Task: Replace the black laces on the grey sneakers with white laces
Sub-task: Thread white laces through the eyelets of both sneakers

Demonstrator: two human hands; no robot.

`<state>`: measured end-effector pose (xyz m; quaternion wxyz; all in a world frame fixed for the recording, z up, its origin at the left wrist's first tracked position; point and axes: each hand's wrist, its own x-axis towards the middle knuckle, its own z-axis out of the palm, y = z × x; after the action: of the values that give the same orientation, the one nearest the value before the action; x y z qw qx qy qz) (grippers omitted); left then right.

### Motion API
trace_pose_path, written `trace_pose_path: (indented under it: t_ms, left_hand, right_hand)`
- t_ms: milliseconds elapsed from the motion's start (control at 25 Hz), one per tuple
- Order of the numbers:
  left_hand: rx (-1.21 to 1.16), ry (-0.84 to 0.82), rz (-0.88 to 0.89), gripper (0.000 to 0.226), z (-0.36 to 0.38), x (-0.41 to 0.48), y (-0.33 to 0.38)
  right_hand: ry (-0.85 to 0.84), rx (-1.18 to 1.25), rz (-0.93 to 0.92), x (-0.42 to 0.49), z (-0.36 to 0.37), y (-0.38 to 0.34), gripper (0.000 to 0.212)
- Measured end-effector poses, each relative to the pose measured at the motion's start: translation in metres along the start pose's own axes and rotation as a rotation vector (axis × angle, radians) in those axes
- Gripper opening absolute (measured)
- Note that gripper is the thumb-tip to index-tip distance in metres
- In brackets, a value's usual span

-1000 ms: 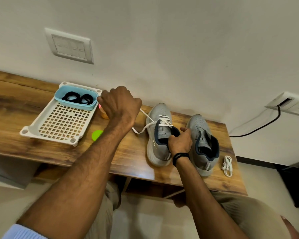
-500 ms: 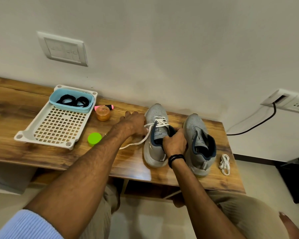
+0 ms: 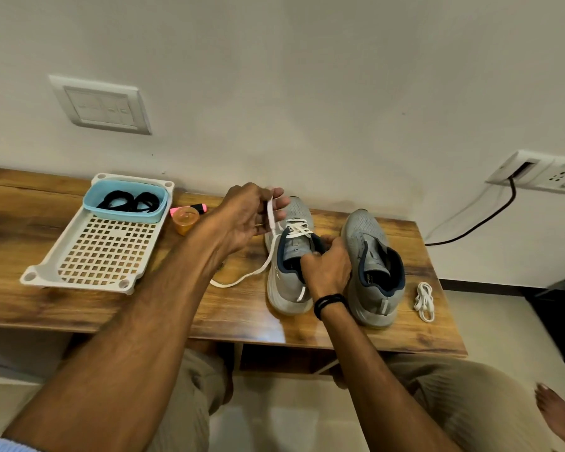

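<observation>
My left grip (image 3: 248, 220) has lifted from beside the sneaker (image 3: 282, 288) and now pinches the white lace (image 3: 270, 210) above the toe. My right grip (image 3: 327, 272) clasps the collar. The sneaker stands on the tabletop (image 3: 242, 321), toe to the wall, long axis running away from me. Too hard a pull could, I judge, leave the ends uneven or tip the shoe.

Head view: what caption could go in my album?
Left hand pinches white lace of grey sneaker; right hand grips that sneaker.
</observation>
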<state>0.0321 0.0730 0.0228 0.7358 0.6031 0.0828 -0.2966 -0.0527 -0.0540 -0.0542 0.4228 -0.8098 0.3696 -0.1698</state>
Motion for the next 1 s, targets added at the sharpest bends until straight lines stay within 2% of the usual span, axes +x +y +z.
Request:
trace_pose_path:
  t_ms: [80,120,160,240,280,400,480,560,640,760,800,880,920,1000]
  left_hand:
    - [-0.038,-0.061,-0.040,0.021,0.005,0.004,-0.005]
    - [-0.045,-0.074,-0.046,0.020,0.008,0.005,-0.007]
    - [-0.037,-0.066,-0.041,0.019,0.011,0.004,-0.008]
    - [-0.013,-0.003,0.005,0.016,0.018,0.006,-0.014]
    - [0.010,0.026,0.040,0.013,0.020,0.006,-0.017]
    - [0.137,0.091,0.154,0.013,0.023,0.008,-0.022]
    - [0.217,0.092,0.205,0.013,0.025,0.008,-0.024]
    - [0.205,0.055,0.208,0.007,0.026,0.009,-0.025]
    - [0.242,0.071,0.200,0.016,0.025,0.011,-0.025]
    - [0.832,0.265,0.471,0.025,0.015,0.014,-0.022]
    - [0.889,0.219,0.560,0.028,0.012,0.015,-0.021]
    - [0.727,-0.042,0.608,0.029,0.011,0.018,-0.018]
    - [0.648,-0.137,0.596,0.023,0.014,0.018,-0.017]
    - [0.598,-0.193,0.598,0.011,0.021,0.015,-0.016]
  right_hand:
    - [0.100,0.074,-0.180,-0.009,-0.002,-0.006,0.019]
    - [0.068,0.159,-0.222,-0.010,-0.002,-0.010,0.009]
    - [-0.027,0.269,-0.214,-0.011,-0.002,-0.015,0.007]
    - [-0.242,0.507,-0.118,-0.010,-0.004,-0.023,0.022]
    - [-0.297,0.608,-0.075,-0.008,-0.006,-0.026,0.026]
    - [-0.326,0.762,0.006,0.001,-0.016,-0.031,0.028]
    - [-0.414,0.832,0.061,0.006,-0.023,-0.032,0.035]
    - [-0.462,0.813,0.077,0.010,-0.030,-0.032,0.026]
    - [-0.398,0.660,0.010,0.016,-0.034,-0.030,0.014]
    - [-0.276,0.428,-0.147,0.025,-0.046,-0.030,0.016]
    - [-0.292,0.415,-0.182,0.027,-0.050,-0.032,0.017]
    - [-0.354,0.448,-0.270,0.025,-0.057,-0.038,0.020]
    - [-0.345,0.470,-0.324,0.024,-0.059,-0.041,0.020]
    - [-0.233,0.537,-0.378,0.025,-0.060,-0.043,0.019]
